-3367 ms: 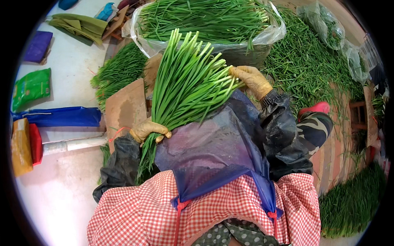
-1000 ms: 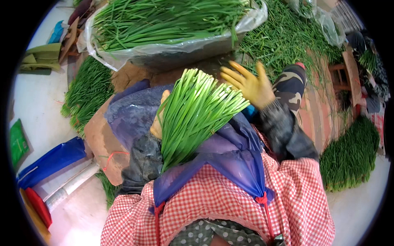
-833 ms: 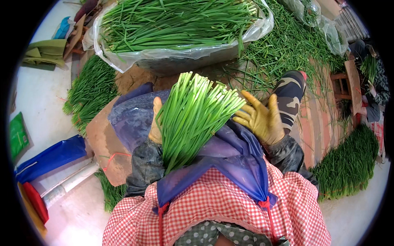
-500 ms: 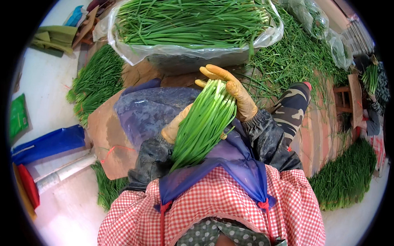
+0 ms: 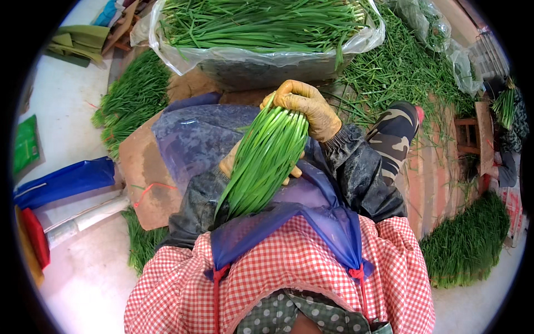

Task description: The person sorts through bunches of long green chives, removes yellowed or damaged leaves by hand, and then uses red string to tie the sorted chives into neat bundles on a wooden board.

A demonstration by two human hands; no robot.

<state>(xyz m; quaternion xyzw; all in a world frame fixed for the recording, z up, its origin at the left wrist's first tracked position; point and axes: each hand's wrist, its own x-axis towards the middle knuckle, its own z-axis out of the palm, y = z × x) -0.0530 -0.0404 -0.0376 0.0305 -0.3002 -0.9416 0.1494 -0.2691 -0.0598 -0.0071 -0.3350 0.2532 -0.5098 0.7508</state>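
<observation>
A bunch of garlic chives lies slantwise above my lap, its pale stem ends at the far end and its green leaf tips toward my left sleeve. Beneath it is my gloved left hand, supporting and gripping the bunch. Its palm is mostly hidden, and some fingertips show along the right side of the leaves. My right hand, also in a yellowish glove, is curled closed over the stem ends. A translucent blue apron covers my lap under both hands.
Ahead stands a plastic-lined crate full of chives. Loose chives spread at the far right. Tied chive piles stand at left and right. A brown board lies at my left. Another person sits at the right edge.
My right hand's fingers, raised and stretched before, are now bent over the stem ends. The bunch has shifted slightly left, with my left hand still under it.
</observation>
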